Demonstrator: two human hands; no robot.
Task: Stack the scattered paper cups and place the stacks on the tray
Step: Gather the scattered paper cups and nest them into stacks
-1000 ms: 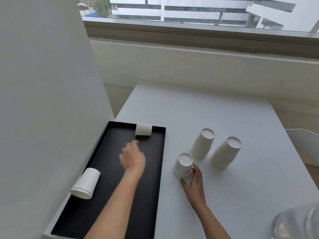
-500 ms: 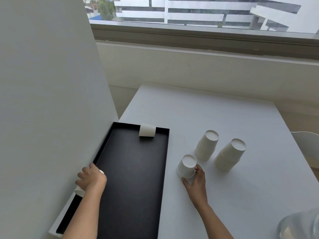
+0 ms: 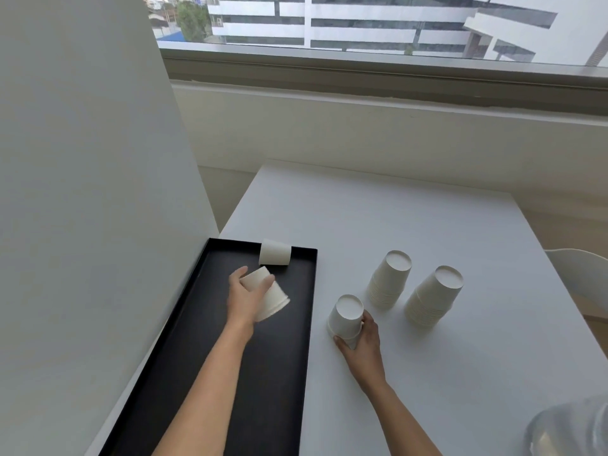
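Observation:
My left hand [image 3: 245, 299] is shut on a white paper cup [image 3: 271, 296], held tilted above the black tray [image 3: 197, 340]. A second white cup [image 3: 274, 252] lies on its side at the tray's far edge. On the white table, to the right of the tray, my right hand [image 3: 362, 343] grips a short stack of upside-down cups [image 3: 345, 315]. Two taller upside-down stacks stand further right: one [image 3: 390, 278] behind my right hand, the other [image 3: 434, 296] beside it.
A white partition wall [image 3: 82, 192] runs along the tray's left side. The white table [image 3: 411, 218] ends at a low ledge under a window. A clear rounded object [image 3: 569, 429] shows at the bottom right, and a white chair edge [image 3: 582, 274] at the right.
My left hand reached to the tray's near left edge, picked up the cup lying there, and carried it up and right over the tray. My right hand kept hold of the short stack.

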